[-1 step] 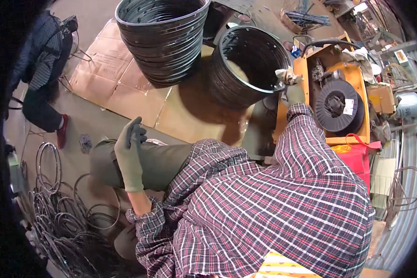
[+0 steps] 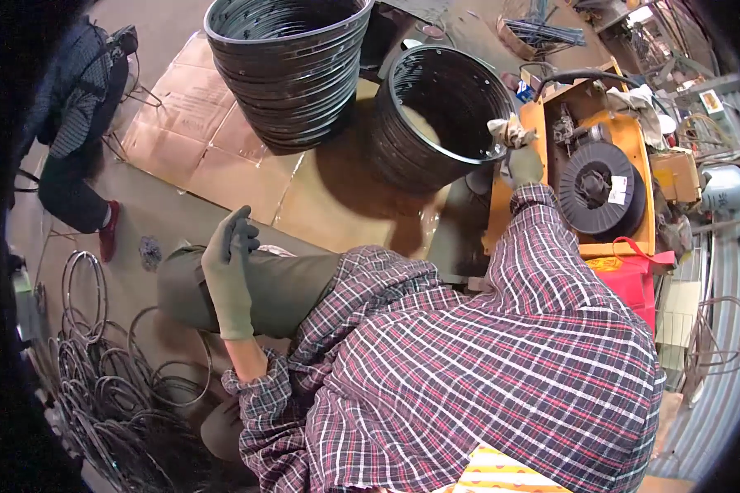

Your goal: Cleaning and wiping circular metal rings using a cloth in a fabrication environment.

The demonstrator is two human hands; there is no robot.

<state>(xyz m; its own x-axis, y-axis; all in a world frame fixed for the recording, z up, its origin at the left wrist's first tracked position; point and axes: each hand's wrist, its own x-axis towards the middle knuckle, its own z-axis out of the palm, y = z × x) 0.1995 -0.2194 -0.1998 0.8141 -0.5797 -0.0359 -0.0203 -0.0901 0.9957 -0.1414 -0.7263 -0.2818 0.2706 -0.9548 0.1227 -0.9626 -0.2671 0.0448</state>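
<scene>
Left hand (image 2: 228, 275): gloved, raised above the left thigh; fingers loosely bent, nothing seen between them.

Right hand (image 2: 523, 167): gloved, far right, between the right stack and the orange case; a small pale piece (image 2: 510, 131) shows at its fingertips. Whether the fingers grip it cannot be told.

Right stack (image 2: 403, 148): black, ringed, hollow; on the far side, its rim just beside the right hand.

Left stack (image 2: 292, 99): black, ringed, taller; left of the first.

Cardboard (image 2: 214, 156): flat on the floor, under the stacks.

Orange case (image 2: 643, 164): right, open, with a black spool (image 2: 594, 212).

Red bag (image 2: 629, 287): near side of the case.

Black coils (image 2: 107, 394): heaped, near left.

Another person (image 2: 78, 148): far left.
</scene>
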